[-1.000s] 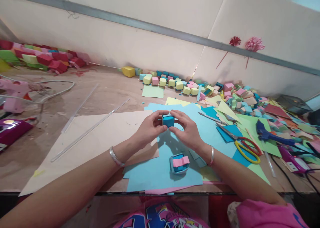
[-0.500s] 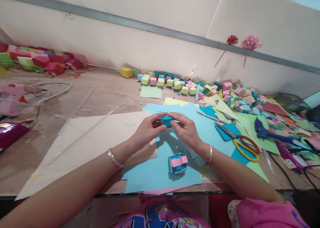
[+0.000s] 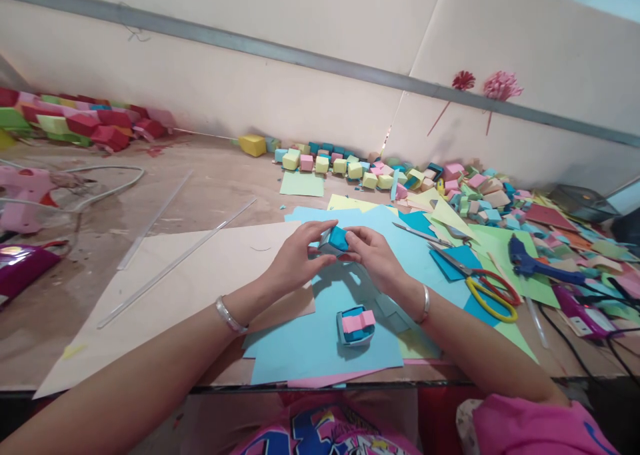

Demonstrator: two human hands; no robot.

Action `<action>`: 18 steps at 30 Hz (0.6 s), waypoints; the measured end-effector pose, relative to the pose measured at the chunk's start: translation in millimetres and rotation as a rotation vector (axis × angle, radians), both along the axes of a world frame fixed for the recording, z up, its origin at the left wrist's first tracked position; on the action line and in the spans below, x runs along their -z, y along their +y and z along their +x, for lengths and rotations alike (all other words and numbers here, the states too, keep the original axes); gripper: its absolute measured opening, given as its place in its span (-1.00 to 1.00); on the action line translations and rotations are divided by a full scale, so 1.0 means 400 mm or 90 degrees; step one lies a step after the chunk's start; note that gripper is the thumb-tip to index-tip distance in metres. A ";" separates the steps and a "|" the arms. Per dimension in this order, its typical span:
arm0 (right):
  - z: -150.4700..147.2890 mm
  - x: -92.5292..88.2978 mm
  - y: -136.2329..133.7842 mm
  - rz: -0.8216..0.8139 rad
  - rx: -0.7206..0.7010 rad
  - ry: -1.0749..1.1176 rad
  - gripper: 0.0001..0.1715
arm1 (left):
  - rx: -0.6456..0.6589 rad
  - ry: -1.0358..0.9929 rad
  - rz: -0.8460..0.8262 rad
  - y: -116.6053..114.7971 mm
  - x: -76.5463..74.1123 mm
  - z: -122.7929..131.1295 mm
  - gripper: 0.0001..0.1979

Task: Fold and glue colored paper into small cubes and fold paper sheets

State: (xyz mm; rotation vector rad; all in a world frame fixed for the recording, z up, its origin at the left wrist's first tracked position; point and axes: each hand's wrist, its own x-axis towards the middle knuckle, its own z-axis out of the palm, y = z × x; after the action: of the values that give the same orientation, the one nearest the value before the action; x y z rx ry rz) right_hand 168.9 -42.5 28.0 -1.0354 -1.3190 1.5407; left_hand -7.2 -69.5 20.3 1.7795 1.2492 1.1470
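Observation:
A small blue paper box, darker on top and paler on its side, is held tilted between both hands above blue paper sheets. My left hand grips it from the left, with fingers over the back and the thumb in front. From the right, my right hand pinches it, the thumb against its right side and fingers partly hidden behind and below. Nearer to me on the sheets rests another blue paper box with a folded pink paper strip across its top.
Scissors and a blue glue gun lie on the right. At left are clear glue sticks on a pale sheet and a pink glue gun. Several coloured paper boxes line the wall.
The held box has turned and tilted, so its paler side now shows. My right fingers have shifted from its top edge to its right side. The box on the sheets has stayed put.

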 end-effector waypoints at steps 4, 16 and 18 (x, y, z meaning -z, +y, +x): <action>0.000 0.014 0.006 -0.005 -0.038 -0.065 -0.56 | -0.029 0.036 0.030 0.015 0.010 -0.010 -0.57; 0.120 -0.191 -0.033 0.468 0.031 -0.415 -0.63 | -0.066 -0.069 0.059 0.031 -0.007 -0.029 -0.64; 0.160 -0.204 -0.058 0.555 0.054 -0.499 -0.65 | -0.108 -0.079 0.071 0.033 -0.016 -0.035 -0.66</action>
State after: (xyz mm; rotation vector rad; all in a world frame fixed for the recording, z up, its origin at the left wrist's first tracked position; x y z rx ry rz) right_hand 232.8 -65.8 109.7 -1.0881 -2.1477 0.3253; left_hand -21.3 -56.1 26.6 1.6787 1.3038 1.4264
